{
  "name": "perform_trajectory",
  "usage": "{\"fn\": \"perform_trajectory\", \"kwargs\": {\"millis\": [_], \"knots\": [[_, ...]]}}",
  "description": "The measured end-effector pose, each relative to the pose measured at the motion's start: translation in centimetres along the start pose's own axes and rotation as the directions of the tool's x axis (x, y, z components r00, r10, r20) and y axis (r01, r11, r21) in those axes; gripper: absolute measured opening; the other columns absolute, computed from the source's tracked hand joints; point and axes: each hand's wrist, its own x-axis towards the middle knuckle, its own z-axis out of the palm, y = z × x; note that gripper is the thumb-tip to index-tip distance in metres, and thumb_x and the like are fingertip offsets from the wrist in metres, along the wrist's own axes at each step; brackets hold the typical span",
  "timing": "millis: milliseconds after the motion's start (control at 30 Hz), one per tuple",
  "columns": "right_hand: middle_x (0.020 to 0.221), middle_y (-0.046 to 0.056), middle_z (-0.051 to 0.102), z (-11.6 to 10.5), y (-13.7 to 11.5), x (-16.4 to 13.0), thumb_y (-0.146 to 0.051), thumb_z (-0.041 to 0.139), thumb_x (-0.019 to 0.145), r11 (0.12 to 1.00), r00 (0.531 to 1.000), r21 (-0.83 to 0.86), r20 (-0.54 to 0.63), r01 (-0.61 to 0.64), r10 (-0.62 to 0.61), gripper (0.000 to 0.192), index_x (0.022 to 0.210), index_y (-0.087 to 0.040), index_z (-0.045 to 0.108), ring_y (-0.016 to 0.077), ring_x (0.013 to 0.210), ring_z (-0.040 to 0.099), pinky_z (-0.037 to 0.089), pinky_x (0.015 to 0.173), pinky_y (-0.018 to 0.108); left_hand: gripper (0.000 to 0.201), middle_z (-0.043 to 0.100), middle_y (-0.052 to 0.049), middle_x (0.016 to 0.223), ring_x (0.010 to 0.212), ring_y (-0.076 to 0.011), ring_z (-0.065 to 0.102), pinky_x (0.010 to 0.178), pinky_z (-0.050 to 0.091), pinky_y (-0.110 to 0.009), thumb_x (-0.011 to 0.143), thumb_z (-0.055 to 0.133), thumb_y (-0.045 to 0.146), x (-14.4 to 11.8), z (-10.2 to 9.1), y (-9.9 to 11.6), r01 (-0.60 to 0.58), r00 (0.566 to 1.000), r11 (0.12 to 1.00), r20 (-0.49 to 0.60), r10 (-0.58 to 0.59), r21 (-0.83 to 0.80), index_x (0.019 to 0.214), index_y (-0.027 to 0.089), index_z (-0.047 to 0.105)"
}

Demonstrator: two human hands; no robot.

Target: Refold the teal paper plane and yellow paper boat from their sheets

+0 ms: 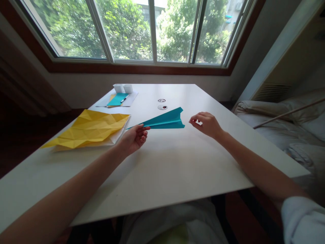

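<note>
A blue paper airplane (166,119) is held just above the white table, its narrow nose to the left and its wide folded tail to the right. My left hand (134,138) pinches it near the nose between thumb and fingers; the other fingers curl underneath. Right of the tail, and apart from it, is my right hand (205,123), its fingers loosely bent with a gap at the thumb and nothing visible in them. A creased yellow paper sheet (95,128) lies to the left of my left hand, over white paper (119,135).
Two small round items (162,107) lie on the table (162,169) behind the airplane. At the back left are white containers (123,88), blue paper (117,99) and a pen (124,99). A window (152,64) is beyond; a covered sofa (266,115) stands at right.
</note>
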Motion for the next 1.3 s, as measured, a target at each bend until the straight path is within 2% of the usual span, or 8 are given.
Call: {"fn": "perform_trajectory", "kwargs": {"millis": [133,233,300,400,633,900,1133,1300], "knots": [[0.066,0.002,0.062,0.8,-1.5,0.2,-0.04,0.061,0.077,0.85,0.936,0.392,0.125,-0.352,0.329,0.022,0.075,-0.018,0.065,0.0117,0.057,0.051,0.04,0.056,0.026,0.03,0.053,-0.001,0.046,0.037,-0.0043,0.047,0.035,0.039,-0.011,0.088,0.042,0.019,0.3,0.0,-0.3,-0.045,0.999,0.998,0.0,0.045,0.032,0.072,0.006,0.063],[0.066,0.002,0.06,1.6,-2.9,0.4,-0.052,0.062,0.072,0.388,0.756,0.671,0.423,-0.632,0.5,0.034,0.072,-0.017,0.063,0.0099,0.054,0.048,0.038,0.049,0.024,0.031,0.056,-0.003,0.051,0.042,-0.0057,0.05,0.039,0.041,-0.013,0.088,0.045,0.027,0.0,0.3,-1.0,-0.182,0.98,0.97,0.105,0.166,0.162,0.074,0.007,0.065],[0.071,0.002,0.06,2.1,-3.5,0.5,-0.053,0.064,0.07,0.076,0.657,0.727,0.564,-0.682,0.501,0.035,0.072,-0.018,0.062,0.0094,0.057,0.05,0.039,0.05,0.023,0.032,0.059,-0.004,0.055,0.045,-0.0077,0.052,0.041,0.041,-0.016,0.085,0.051,0.034,-0.2,0.3,-1.5,-0.327,0.934,0.906,0.236,0.267,0.269,0.077,0.008,0.067],[0.075,-0.001,0.06,2.7,-3.6,0.4,-0.04,0.075,0.062,-0.152,0.615,0.758,0.614,-0.634,0.494,0.026,0.074,-0.02,0.062,0.0101,0.065,0.054,0.041,0.055,0.022,0.036,0.061,-0.004,0.062,0.048,-0.0095,0.053,0.044,0.043,-0.02,0.079,0.059,0.044,-0.4,0.2,-2.2,-0.48,0.855,0.806,0.39,0.342,0.346,0.082,0.01,0.068],[0.071,-0.004,0.058,3.3,-2.7,0.2,-0.024,0.08,0.049,-0.152,0.637,0.84,0.501,-0.521,0.585,0.031,0.071,-0.024,0.058,0.0117,0.069,0.052,0.04,0.057,0.023,0.026,0.061,-0.001,0.066,0.049,-0.0085,0.053,0.044,0.04,-0.02,0.062,0.075,0.034,0.0,-0.1,-2.1,-0.594,0.8,0.723,0.357,0.483,0.354,0.072,0.013,0.065],[0.055,-0.006,0.053,3.5,-1.4,-0.1,-0.032,0.081,0.044,-0.078,0.715,0.888,0.415,-0.454,0.563,0.033,0.062,-0.022,0.056,0.0108,0.057,0.048,0.042,0.06,0.028,0.023,0.057,0.003,0.056,0.048,-0.0076,0.051,0.045,0.041,-0.019,0.06,0.076,0.025,0.5,-0.8,-1.4,-0.678,0.732,0.669,0.364,0.576,0.305,0.078,0.015,0.065],[0.056,-0.005,0.058,3.6,-0.7,-0.2,-0.028,0.083,0.04,-0.088,0.758,0.889,0.432,-0.45,0.489,0.033,0.061,-0.021,0.059,0.0126,0.057,0.054,0.045,0.061,0.03,0.023,0.059,0.002,0.056,0.047,-0.0081,0.049,0.046,0.042,-0.02,0.058,0.077,0.028,-0.2,-0.6,-1.0,-0.735,0.672,0.477,0.423,0.608,0.483,0.074,0.015,0.066],[0.058,-0.003,0.059,3.3,-0.7,-0.2,-0.027,0.083,0.04,-0.086,0.736,0.871,0.459,-0.484,0.498,0.034,0.063,-0.022,0.059,0.0174,0.067,0.058,0.046,0.063,0.032,0.022,0.057,0.001,0.053,0.048,-0.0091,0.048,0.047,0.04,-0.021,0.058,0.076,0.033,-0.7,-0.3,-0.9,-0.746,0.649,0.392,0.456,0.609,0.538,0.065,0.015,0.066]]}}
